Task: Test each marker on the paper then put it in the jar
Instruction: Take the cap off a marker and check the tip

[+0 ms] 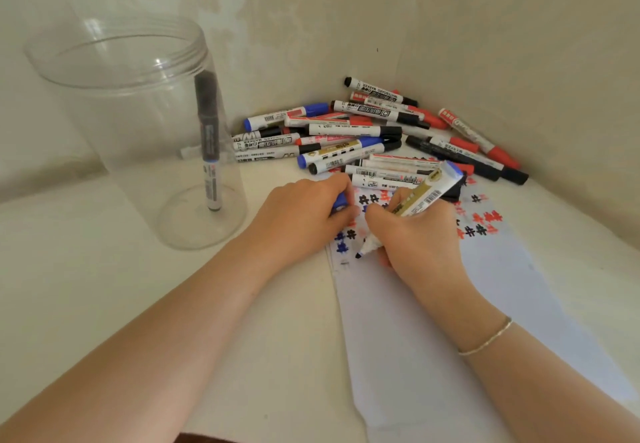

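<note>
Uncapped marker (412,200) is gripped mid-barrel in the right hand (420,234), tip down on the paper (433,321). Its blue cap (339,204) is pinched in the left hand (298,215), just left of it. Judged light, rigid and smooth; best held at mid-barrel. Clear jar (138,123) stands far left, one marker inside. Untested pile (363,134) lies at the far corner.

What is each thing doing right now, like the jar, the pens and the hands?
jar: upright, no lid, one marker inside
marker in jar: capped, leaning on wall
blue marker: uncapped, tip at paper
blue cap: off, in left hand
paper: flat, scribbled on
pile of markers: capped, heaped
left hand: holds cap
right hand: grips marker
</note>
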